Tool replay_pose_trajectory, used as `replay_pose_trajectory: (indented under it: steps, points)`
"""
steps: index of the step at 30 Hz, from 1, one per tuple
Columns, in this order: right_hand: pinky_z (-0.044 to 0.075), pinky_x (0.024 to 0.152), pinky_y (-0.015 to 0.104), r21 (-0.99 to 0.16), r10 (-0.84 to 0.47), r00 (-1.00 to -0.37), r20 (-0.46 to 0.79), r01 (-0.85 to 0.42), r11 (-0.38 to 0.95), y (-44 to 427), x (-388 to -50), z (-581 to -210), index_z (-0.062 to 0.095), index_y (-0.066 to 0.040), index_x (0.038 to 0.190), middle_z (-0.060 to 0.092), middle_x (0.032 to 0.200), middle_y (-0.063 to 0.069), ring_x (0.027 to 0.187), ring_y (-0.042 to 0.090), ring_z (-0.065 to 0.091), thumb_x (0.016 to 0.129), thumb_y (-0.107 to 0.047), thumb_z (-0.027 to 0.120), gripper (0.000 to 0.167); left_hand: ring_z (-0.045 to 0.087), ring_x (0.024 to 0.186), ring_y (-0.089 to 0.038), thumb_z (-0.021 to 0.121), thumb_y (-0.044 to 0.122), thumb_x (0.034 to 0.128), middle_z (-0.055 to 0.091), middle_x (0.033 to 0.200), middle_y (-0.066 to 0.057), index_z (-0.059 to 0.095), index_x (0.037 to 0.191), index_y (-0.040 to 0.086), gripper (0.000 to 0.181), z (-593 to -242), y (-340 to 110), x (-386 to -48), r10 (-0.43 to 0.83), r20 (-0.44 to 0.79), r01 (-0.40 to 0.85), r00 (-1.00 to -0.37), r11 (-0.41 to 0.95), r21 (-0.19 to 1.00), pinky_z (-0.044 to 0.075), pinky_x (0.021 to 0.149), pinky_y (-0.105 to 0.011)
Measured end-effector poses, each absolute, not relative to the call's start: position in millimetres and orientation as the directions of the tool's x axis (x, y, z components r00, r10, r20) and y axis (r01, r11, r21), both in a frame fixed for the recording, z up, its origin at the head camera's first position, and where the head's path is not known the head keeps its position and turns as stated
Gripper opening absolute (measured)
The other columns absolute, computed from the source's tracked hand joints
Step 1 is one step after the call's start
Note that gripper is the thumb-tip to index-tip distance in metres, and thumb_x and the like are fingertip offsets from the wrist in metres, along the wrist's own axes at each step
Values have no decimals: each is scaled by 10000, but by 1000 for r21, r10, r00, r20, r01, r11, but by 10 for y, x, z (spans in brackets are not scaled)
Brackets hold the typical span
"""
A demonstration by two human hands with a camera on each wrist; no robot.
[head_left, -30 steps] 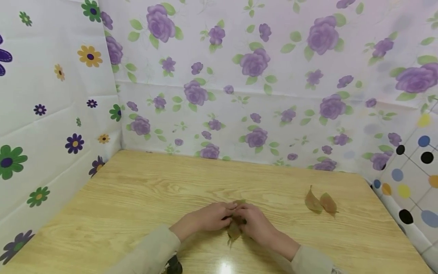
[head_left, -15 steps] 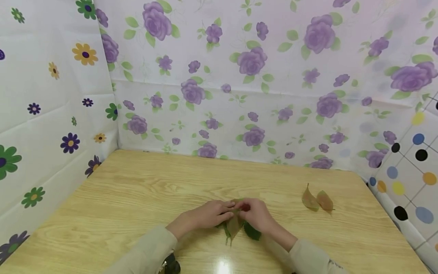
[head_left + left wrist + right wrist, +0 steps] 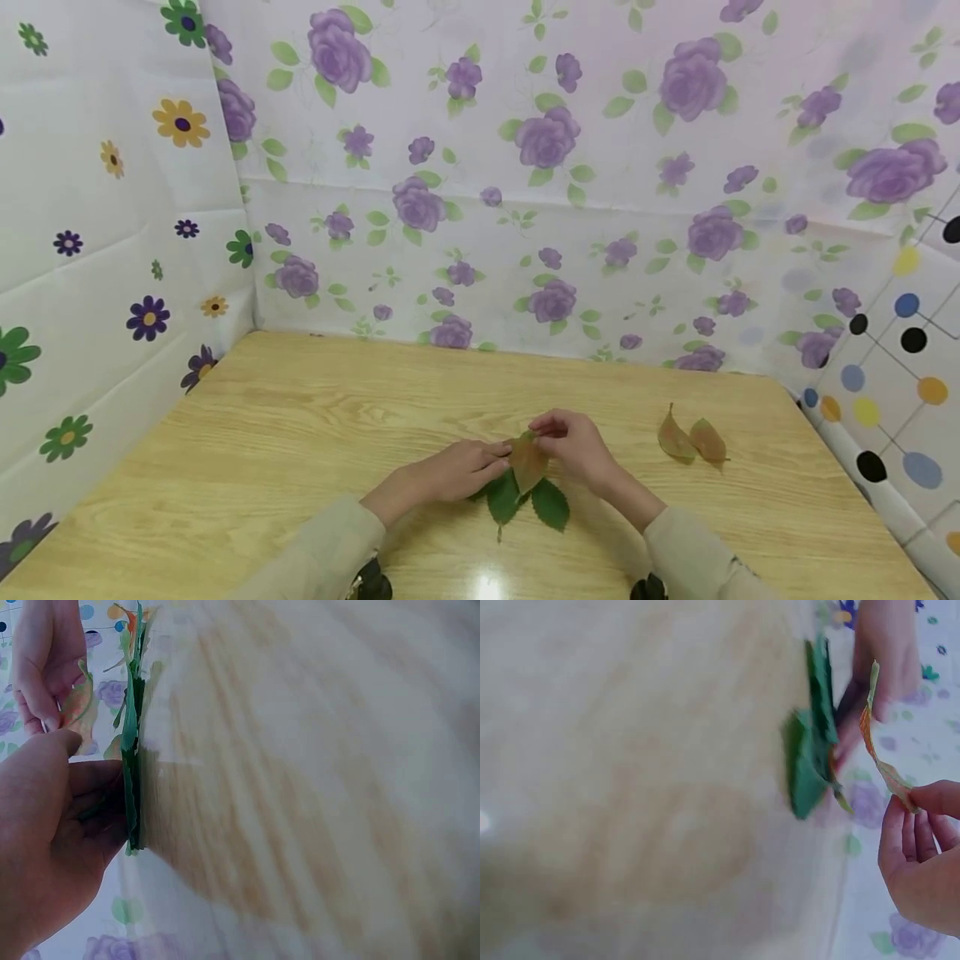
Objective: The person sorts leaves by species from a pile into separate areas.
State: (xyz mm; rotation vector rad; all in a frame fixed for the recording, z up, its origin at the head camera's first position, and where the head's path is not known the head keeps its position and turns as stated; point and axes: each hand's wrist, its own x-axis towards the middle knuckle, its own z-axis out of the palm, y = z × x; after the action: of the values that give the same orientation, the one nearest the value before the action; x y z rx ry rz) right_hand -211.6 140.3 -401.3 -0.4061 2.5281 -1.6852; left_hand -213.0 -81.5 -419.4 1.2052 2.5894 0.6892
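Observation:
My right hand [image 3: 579, 450] pinches a reddish-brown leaf [image 3: 528, 463] by its upper end, just above green leaves [image 3: 551, 503] lying on the table. In the right wrist view, thumb and fingers of that hand [image 3: 930, 855] hold the curled leaf [image 3: 877, 754] off the table. My left hand [image 3: 457, 471] rests on the leaf pile from the left, its fingers fairly straight. Seen in the left wrist view, this hand [image 3: 56, 817] touches the green leaves [image 3: 132, 765]; some of its fingertips are hidden behind them.
Two brown leaves [image 3: 677, 437] lie side by side on the wooden table [image 3: 337, 400] at the right. A purple-flowered cloth [image 3: 450, 150] stands along the back edge, with patterned cloths at both sides.
My right hand has moved up and slightly right, lifting the reddish-brown leaf off the pile and uncovering more green leaves. The left hand has stayed nearly in place.

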Motion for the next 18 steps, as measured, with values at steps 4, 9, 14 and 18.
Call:
replay_pose_trajectory:
  steps: [4, 9, 14, 18]
  points:
    - [538, 776, 328, -938, -274, -960, 62, -150, 311, 1504, -2180, -3935, 661, 44, 1039, 664, 978, 100, 909, 223, 629, 904, 12, 620, 145, 451, 1295, -256, 436, 172, 1045, 466, 1411, -157, 579, 1295, -25, 349, -4197, -803, -2134, 775, 31, 708, -631, 558, 432, 382, 1052, -341]
    - [525, 804, 339, -935, -268, -963, 31, -122, 333, 1656, -2274, -3866, 671, 27, 1060, 676, 1002, 87, 930, 206, 625, 913, -34, 635, 162, 469, 1279, -257, 496, 130, 1019, 482, 1394, -171, 577, 1285, -49, 330, -4196, -792, -2131, 778, 47, 721, -626, 555, 414, 398, 1036, -325]
    - [521, 851, 400, -928, -262, -965, 29, -123, 350, 1862, -2397, -3825, 655, 49, 1109, 668, 1058, 124, 974, 252, 621, 925, -25, 611, 203, 459, 1290, -242, 506, 130, 1016, 477, 1403, -151, 576, 1289, -42, 331, -4200, -793, -2133, 771, 45, 714, -636, 564, 415, 390, 1044, -333]
    - [509, 872, 464, -920, -249, -968, 28, -122, 372, 2056, -2479, -3821, 637, 66, 1144, 657, 1094, 155, 1001, 285, 613, 925, -28, 606, 240, 463, 1288, -231, 515, 136, 1013, 479, 1407, -131, 581, 1292, -28, 330, -4200, -798, -2136, 770, 43, 715, -636, 568, 407, 393, 1044, -334]
